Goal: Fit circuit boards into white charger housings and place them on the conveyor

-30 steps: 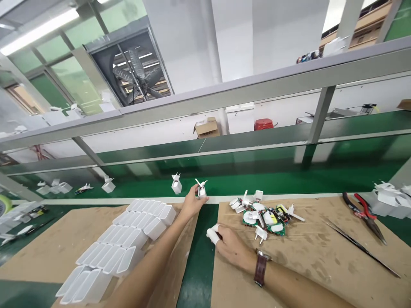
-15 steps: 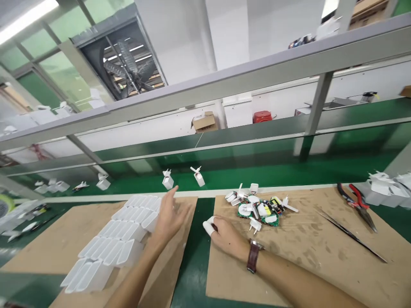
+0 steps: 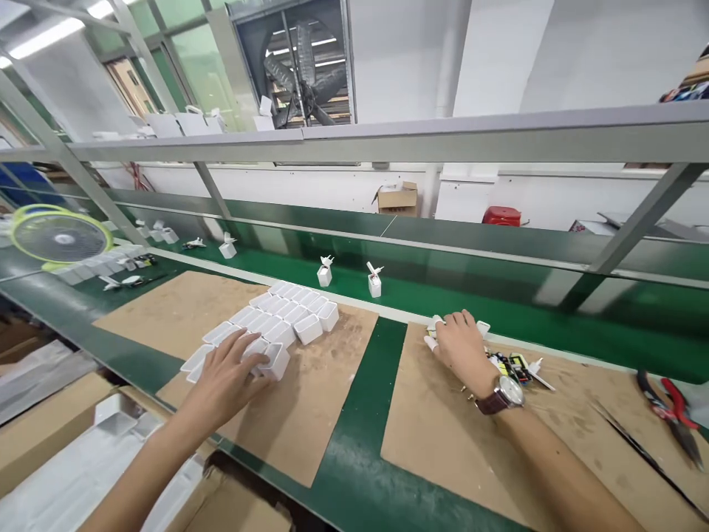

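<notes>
My left hand [image 3: 233, 377] closes its fingers around a white plastic case [image 3: 277, 362] at the near right corner of a block of similar open-topped cases [image 3: 277, 318], which stand in rows on a cardboard sheet [image 3: 326, 399]. My right hand [image 3: 461, 346], with white covers on fingertips, reaches down into a pile of small circuit boards [image 3: 512, 366] with white plug parts. Its fingers are curled, and what lies under them is mostly hidden. A wristwatch [image 3: 501, 395] is on the right wrist.
Red-and-black pliers [image 3: 673, 417] and long tweezers [image 3: 642, 451] lie on the right cardboard [image 3: 432, 428]. Two cases with plugs [image 3: 325, 273] stand on the green strip behind. A yellow-green fan [image 3: 62, 236] is far left. Below the bench edge, a carton [image 3: 49, 421] holds white cases.
My left hand has come down from above the cases onto a near one. The right hand has moved from beside the board pile onto it. The view has turned left.
</notes>
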Demonstrator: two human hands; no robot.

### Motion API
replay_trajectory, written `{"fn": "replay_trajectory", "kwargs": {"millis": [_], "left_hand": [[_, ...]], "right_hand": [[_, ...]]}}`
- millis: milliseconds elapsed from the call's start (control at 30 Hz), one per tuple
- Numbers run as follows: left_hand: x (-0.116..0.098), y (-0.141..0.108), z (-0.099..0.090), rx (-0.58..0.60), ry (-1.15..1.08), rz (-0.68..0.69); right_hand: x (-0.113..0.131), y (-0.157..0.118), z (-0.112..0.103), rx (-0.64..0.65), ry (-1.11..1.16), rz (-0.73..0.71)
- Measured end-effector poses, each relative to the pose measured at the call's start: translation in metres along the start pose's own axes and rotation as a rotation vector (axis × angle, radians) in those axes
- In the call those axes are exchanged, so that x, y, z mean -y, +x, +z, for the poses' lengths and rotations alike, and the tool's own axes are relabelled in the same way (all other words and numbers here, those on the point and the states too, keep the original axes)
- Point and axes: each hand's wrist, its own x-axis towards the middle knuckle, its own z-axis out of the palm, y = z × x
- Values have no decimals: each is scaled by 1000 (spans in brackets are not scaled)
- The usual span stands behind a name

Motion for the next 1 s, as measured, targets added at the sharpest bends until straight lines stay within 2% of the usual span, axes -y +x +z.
{"fn": "replay_trajectory", "kwargs": {"millis": [133,233,333,433,567,633,733,800,867,1000], "left_hand": [[-23,7,4,-36,-127,67],[-57,22,-1,-23,-286,133],[-94,39,1,55,-426,196],[-126,58,12,128,-480,248],[-158,82,37,109,-531,318],[-168,90,49,101,-558,342],[-175,91,64,90,-639,336],[-176,87,70,82,-693,319],[-174,82,72,89,-732,302],[-172,75,69,113,-803,271]], "right_hand": [[-15,3,5,16,38,66],[-22,4,7,-21,122,128],[-29,5,4,-85,242,185],[-36,5,-5,-145,371,203],[-38,4,-21,-145,567,178],[-32,1,-27,-73,703,125],[-13,-7,-27,234,926,5],[2,-12,-23,409,946,-68],[14,-16,-19,444,887,-98],[16,-22,-19,366,674,-109]]}}
